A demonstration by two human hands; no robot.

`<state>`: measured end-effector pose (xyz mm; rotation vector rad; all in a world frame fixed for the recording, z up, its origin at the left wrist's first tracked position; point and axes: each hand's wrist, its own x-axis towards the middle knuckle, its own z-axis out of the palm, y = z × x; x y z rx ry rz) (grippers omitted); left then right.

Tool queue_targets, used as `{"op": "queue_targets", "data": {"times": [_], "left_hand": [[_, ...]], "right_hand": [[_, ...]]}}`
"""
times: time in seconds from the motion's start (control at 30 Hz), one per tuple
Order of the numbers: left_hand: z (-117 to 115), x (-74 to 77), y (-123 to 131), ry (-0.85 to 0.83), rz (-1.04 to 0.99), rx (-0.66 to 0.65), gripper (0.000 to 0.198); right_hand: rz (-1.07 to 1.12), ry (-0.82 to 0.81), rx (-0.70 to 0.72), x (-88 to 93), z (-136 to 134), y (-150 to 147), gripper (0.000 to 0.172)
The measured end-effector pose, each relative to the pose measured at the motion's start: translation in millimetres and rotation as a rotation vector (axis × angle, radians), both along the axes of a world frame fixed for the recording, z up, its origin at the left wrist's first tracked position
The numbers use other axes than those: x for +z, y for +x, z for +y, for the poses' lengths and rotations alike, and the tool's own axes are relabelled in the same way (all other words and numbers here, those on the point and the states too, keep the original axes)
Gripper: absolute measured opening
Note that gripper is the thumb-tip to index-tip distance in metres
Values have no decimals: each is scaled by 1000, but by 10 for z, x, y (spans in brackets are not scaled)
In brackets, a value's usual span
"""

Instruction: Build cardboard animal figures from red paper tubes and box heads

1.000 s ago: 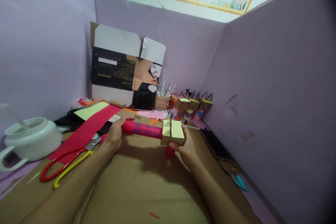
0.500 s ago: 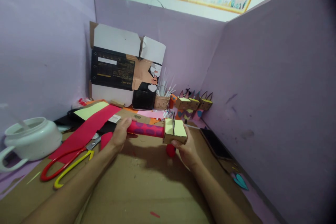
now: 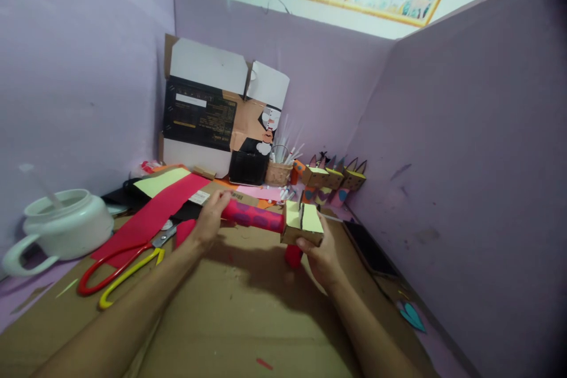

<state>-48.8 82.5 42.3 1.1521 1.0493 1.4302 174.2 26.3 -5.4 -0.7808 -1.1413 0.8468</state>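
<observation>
My left hand [image 3: 207,227] is wrapped round the left end of a pink tube with purple spots [image 3: 253,216], held level above the cardboard sheet [image 3: 230,319]. At the tube's right end sits a small brown cardboard block with a pale yellow top [image 3: 303,221]. My right hand [image 3: 319,254] grips that block from below and the side. A red piece [image 3: 293,254] shows just under the block, partly hidden by my right fingers.
Red and yellow scissors [image 3: 119,263] lie on red paper [image 3: 155,212] at the left, beside a white pot [image 3: 62,227]. A printed cardboard box [image 3: 212,118], a small basket of pens [image 3: 278,170] and several little cardboard figures [image 3: 336,180] stand at the back. A dark phone [image 3: 370,251] lies at the right.
The view has shifted a little, so everything sits further right. My hands have tilted the tube and block slightly; the grip of both hands is the same.
</observation>
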Motion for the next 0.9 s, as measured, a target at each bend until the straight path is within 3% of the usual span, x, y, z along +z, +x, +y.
{"op": "queue_targets", "data": {"times": [0.2,0.37,0.47,0.53,0.6,0.73,0.83,0.9], "left_hand": [[76,90,-144,33,-160,204,31],[118,257,-477,63,61,291,23],[62,315,-772,57,322,353,19],[18,257,-881,-37,784,370,29],[-7,130,-884,-85,990,382,39],[-8,-108,-755,-53,1019,398,43],[-15,-126,-722,-103,1047,359,39],[-41,-92,-708,-115,933,312,35]], "right_hand": [[69,8,-143,72,10,-4,78],[123,-43,-179,124,-16,-5,73],[182,-65,-184,172,-37,-24,71],[218,-76,-169,190,-42,-40,70],[216,-78,-157,190,-41,-50,69],[197,-66,-139,160,-35,-51,70],[186,-67,-136,149,-40,-46,71],[172,-59,-114,151,-45,-42,70]]}}
